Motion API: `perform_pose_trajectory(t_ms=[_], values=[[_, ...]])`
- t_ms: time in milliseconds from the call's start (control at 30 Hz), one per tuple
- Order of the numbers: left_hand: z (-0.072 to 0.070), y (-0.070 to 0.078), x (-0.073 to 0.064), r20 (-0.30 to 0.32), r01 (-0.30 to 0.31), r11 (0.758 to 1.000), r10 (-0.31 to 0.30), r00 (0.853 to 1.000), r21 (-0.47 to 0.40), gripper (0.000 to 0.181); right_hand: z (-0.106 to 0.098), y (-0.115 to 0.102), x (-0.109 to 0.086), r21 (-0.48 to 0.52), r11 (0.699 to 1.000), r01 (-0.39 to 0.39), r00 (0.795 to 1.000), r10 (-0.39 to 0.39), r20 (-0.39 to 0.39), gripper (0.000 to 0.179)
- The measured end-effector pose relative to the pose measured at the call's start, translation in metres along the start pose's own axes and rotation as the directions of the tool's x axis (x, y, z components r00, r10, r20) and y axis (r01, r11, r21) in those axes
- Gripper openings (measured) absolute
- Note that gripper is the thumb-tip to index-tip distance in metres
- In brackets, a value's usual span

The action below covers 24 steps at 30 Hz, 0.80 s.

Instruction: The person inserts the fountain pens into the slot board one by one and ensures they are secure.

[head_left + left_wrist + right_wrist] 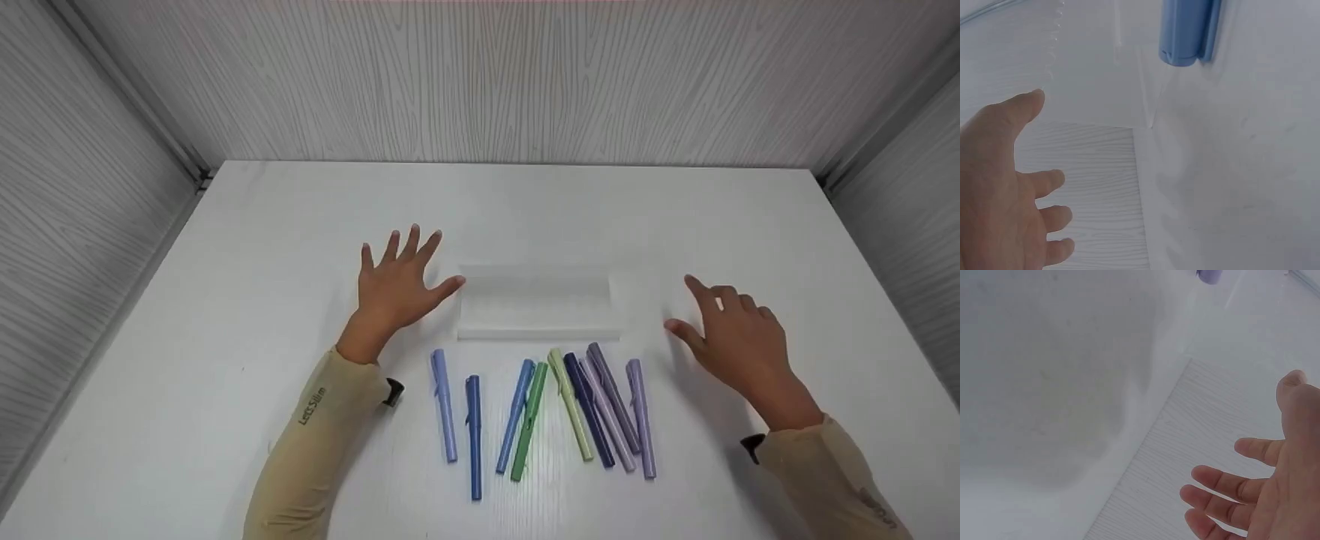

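From the head camera we see our left hand [396, 285] with its fingers spread wide and holding nothing, its thumb tip just beside the left end of a clear, see-through plastic box [537, 307] that sits in the middle of the white table [262, 247]. Our right hand [739, 337] hangs relaxed near the box's right end, apart from it, and it grasps nothing too. We think the box is light, stiff and a bit slippery, so its two short ends look like the best places to take hold. As far as we can tell, the box has nothing in it. In front of it lie nine capped plastic pens in blue, green, pale green, dark blue and purple [540, 412], all out on the table and none inside the box. From the left wrist camera we see the loose fingers [1050, 183] and the end of one light blue pen [1188, 31] on the table. From the right wrist camera we see the free fingers [1224, 486] over the bare table, and the tip of one purple pen [1208, 275] at the top edge.
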State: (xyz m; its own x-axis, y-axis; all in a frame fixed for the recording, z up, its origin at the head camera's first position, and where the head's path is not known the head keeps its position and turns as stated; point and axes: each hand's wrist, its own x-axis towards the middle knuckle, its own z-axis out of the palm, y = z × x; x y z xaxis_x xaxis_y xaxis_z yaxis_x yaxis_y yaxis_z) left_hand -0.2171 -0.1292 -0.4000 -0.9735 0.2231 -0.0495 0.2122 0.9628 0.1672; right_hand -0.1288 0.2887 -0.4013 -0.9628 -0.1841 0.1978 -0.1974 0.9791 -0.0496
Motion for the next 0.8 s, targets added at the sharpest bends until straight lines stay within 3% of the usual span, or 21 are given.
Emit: perform_pose_trajectory(t_ms=[133,433,600,800], values=[[-0.001,0.001,0.003,-0.006,-0.017,0.999,0.017,1.000,-0.042,0.080,0.003,-0.007,-0.005,-0.031,0.998,0.049,0.999,-0.049,0.002,0.067],[-0.002,0.005,0.006,-0.068,-0.060,0.982,0.048,0.996,-0.178,0.075,0.005,-0.025,-0.020,0.047,0.996,0.073,0.973,-0.082,0.215,0.069],[0.000,0.007,0.008,-0.075,-0.094,0.952,0.075,0.994,-0.290,0.070,0.004,-0.029,-0.024,0.208,0.976,0.059,0.923,-0.133,0.362,0.072],[0.002,0.008,0.013,-0.046,-0.087,0.918,0.075,0.996,-0.388,0.068,0.004,-0.030,-0.023,0.366,0.930,-0.044,0.850,-0.157,0.502,0.083]])
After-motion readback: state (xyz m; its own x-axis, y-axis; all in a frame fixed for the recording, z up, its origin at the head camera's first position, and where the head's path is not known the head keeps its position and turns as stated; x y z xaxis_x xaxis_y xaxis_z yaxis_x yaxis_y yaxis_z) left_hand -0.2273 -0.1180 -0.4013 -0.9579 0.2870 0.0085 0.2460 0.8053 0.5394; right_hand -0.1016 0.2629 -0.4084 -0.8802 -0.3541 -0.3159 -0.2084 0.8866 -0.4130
